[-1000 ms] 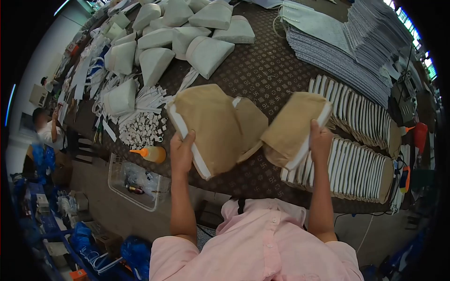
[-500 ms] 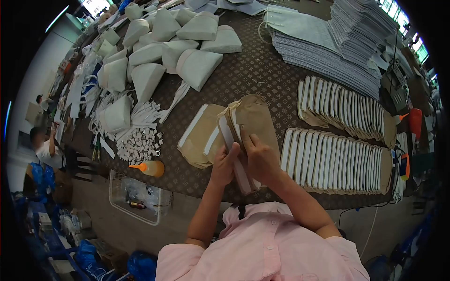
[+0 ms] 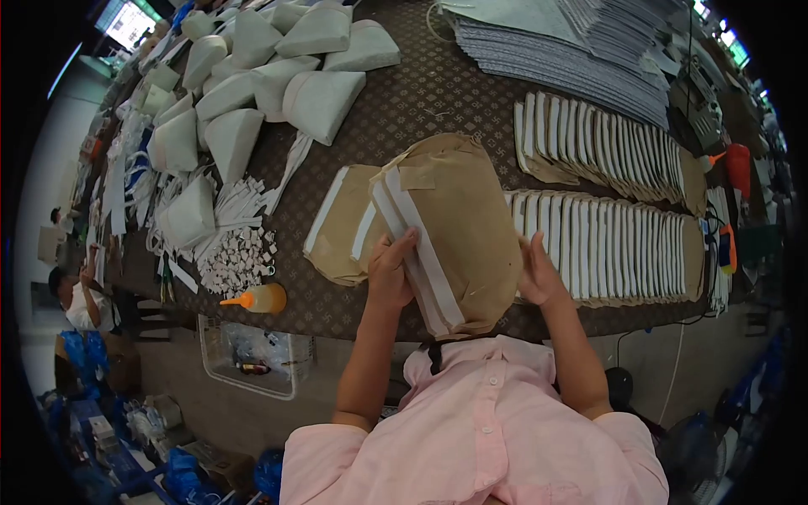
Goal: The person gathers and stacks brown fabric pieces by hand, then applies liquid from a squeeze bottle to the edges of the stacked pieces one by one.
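Observation:
A brown paper piece with pale strips along its left side (image 3: 471, 227) is held up above the near table edge. My left hand (image 3: 392, 271) grips its left side, with the thumb on the strips. At its right edge is my right hand (image 3: 539, 271), fingers spread and touching or just beside the paper. Behind it to the left, more brown pieces with white strips (image 3: 332, 231) lie on the table. Two rows of overlapping brown pieces with white edges, an upper row (image 3: 602, 147) and a lower row (image 3: 619, 244), lie to the right.
Whitish cone-shaped pieces (image 3: 316, 101) are heaped at the upper left, near small white bits (image 3: 236, 261) and an orange-tipped bottle (image 3: 265, 298). Tall sheet stacks (image 3: 555, 50) stand at the back right. A white basket (image 3: 252, 358) is below the table's left edge. Another person (image 3: 80, 299) is far left.
The brown piece has opened out flat and faces up between my hands. My right hand has moved from its strips to its right edge. The whole view has shifted slightly.

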Available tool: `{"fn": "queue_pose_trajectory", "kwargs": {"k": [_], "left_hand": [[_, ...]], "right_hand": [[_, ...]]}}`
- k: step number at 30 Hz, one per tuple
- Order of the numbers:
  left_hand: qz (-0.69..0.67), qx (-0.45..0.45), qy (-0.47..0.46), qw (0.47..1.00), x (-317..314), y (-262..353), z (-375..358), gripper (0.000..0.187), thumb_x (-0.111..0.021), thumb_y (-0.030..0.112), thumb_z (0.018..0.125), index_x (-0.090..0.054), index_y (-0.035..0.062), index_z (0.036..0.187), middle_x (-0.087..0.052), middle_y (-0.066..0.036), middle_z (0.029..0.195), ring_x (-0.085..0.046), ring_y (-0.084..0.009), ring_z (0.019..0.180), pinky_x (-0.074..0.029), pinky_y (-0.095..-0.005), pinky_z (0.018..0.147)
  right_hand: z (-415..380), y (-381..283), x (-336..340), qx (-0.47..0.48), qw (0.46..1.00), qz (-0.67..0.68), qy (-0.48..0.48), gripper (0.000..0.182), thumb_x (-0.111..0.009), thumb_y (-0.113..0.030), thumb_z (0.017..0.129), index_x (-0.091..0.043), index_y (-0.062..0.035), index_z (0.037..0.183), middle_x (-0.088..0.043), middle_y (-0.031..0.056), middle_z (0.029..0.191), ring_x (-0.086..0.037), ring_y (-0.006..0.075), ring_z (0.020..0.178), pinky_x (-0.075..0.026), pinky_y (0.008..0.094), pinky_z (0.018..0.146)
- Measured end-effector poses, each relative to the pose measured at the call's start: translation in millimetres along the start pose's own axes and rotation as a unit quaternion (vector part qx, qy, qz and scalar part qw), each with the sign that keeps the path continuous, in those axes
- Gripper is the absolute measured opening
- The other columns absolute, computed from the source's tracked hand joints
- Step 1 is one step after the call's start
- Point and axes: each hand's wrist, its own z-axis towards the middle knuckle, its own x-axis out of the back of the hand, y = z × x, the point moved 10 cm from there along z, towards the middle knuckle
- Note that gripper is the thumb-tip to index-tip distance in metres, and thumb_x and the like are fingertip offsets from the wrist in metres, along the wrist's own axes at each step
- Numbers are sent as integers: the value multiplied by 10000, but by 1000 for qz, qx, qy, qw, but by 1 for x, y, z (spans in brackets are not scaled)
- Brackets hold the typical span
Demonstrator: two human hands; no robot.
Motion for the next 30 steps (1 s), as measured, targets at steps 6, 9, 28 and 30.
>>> {"fn": "queue_pose_trajectory", "kwargs": {"k": [6, 9, 28, 30], "left_hand": [[86, 1, -13, 996, -17, -27, 8, 202, -544, 104, 845, -509, 7, 1019, -591, -73, 876, -590, -178, 784, -499, -306, 685], [361, -162, -109, 912, -47, -38, 4, 216, -531, 121, 862, -503, -10, 1031, -589, -87, 916, -573, -166, 806, -474, -282, 687], [337, 235, -284, 866, -409, -559, 9, 229, -506, 131, 879, -504, -42, 1030, -603, -105, 856, -613, -178, 705, -512, -283, 591], [328, 261, -290, 860, -435, -597, 5, 189, -537, 140, 869, -527, -45, 904, -586, -89, 814, -586, -155, 679, -516, -277, 600]], "right_hand": [[-41, 48, 34, 8, 983, 179, -38, 581, -546, -437, 843, -429, -12, 1220, -551, 114, 1120, -591, 262, 939, -506, 381, 780], [-75, 2, 59, 31, 991, 45, 120, 409, -640, -211, 807, -493, 3, 1124, -596, 62, 922, -600, 156, 740, -516, 301, 625], [-388, -201, 519, 266, 850, -72, 449, 332, -530, -167, 893, -504, 34, 1156, -606, 58, 992, -540, 96, 862, -432, 238, 758], [-391, -227, 557, 301, 845, -62, 438, 331, -533, -169, 892, -505, 33, 1153, -601, 63, 1010, -542, 101, 872, -432, 241, 762]]}}
